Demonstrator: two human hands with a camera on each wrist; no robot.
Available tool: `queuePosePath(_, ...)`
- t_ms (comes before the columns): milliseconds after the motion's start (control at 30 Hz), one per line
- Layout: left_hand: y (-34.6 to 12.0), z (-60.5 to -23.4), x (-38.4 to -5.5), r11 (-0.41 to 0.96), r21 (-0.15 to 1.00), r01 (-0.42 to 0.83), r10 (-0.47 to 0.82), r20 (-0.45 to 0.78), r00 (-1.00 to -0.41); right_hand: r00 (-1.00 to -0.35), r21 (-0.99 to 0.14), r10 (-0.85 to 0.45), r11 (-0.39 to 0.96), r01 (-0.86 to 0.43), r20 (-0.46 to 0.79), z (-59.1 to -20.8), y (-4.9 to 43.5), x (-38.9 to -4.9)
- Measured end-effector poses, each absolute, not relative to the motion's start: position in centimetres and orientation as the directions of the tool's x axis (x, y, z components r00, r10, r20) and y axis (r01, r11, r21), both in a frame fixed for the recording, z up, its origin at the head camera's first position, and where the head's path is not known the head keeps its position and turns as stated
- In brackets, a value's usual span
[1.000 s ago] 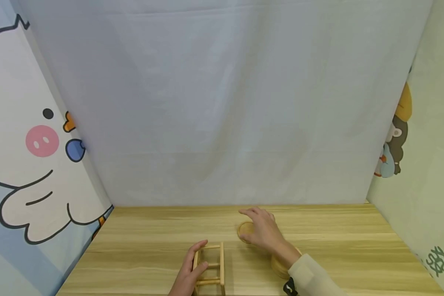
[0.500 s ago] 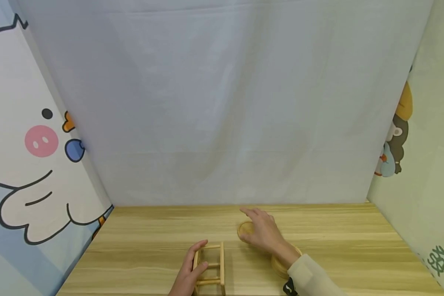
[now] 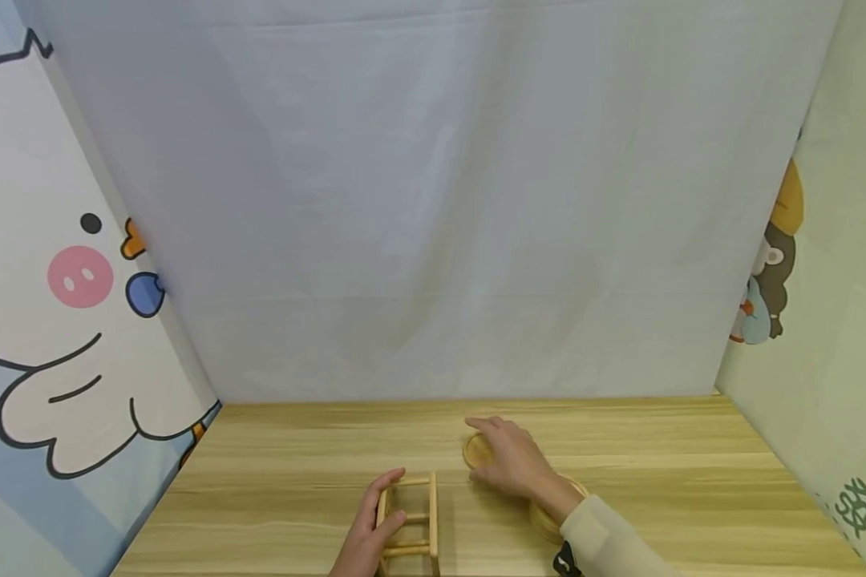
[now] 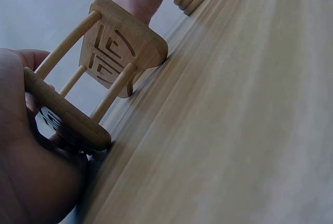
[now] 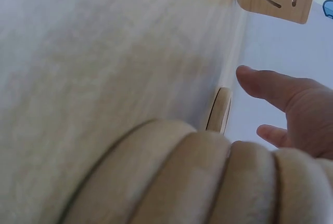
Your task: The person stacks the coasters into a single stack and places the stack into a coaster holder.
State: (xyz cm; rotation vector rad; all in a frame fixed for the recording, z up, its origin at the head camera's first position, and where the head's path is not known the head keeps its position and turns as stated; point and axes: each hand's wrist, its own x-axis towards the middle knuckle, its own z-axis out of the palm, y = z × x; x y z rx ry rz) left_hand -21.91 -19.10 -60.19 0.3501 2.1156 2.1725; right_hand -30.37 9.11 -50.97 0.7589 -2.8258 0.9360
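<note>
In the head view my left hand (image 3: pixel 364 529) grips the near left side of a wooden coaster rack (image 3: pixel 434 513). The left wrist view shows the rack (image 4: pixel 122 47) standing on the table, with cut-out patterns in its end panels joined by rods. My right hand (image 3: pixel 518 463), fingers spread from the thumb, is over a round wooden coaster (image 3: pixel 475 450) and partly hides it. In the right wrist view that coaster (image 5: pixel 220 110) lies flat on the table, apart from the thumb. Beneath my right wrist sits a stack of wooden coasters (image 3: pixel 544 522).
The wood-grain table (image 3: pixel 296 457) meets a pale grey cloth (image 3: pixel 433 240) at the back. Cartoon-printed panels stand at the left (image 3: pixel 22 200) and right (image 3: pixel 830 320). A light sleeve (image 3: pixel 613 537) covers my right forearm.
My right hand has lowered slightly over the round coaster, and its fingertips have come a little nearer the table. The left hand and rack have stayed in place.
</note>
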Motion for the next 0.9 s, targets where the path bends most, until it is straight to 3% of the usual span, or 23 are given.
queuePosePath(233,-19.0,-60.0,-21.7,-0.056,0.996,0.066,0.209,0.076,-0.975,-0.858,-0.527,-0.475,0.686,-0.501,0.197,-51.1,9.3,-30.3)
queuePosePath(567,-17.7,-56.0,-19.9,-0.022,0.993,0.117,0.196,0.119,-0.973,-0.857,-0.528,-0.495,0.695,-0.488,0.141,-51.2,9.3,-30.5)
queuePosePath(900,-17.6,-55.4,-19.6,-0.022,0.994,0.108,0.216,0.11,-0.97,-0.854,-0.512,-0.505,0.703,-0.493,0.127,-51.2,9.4,-30.4)
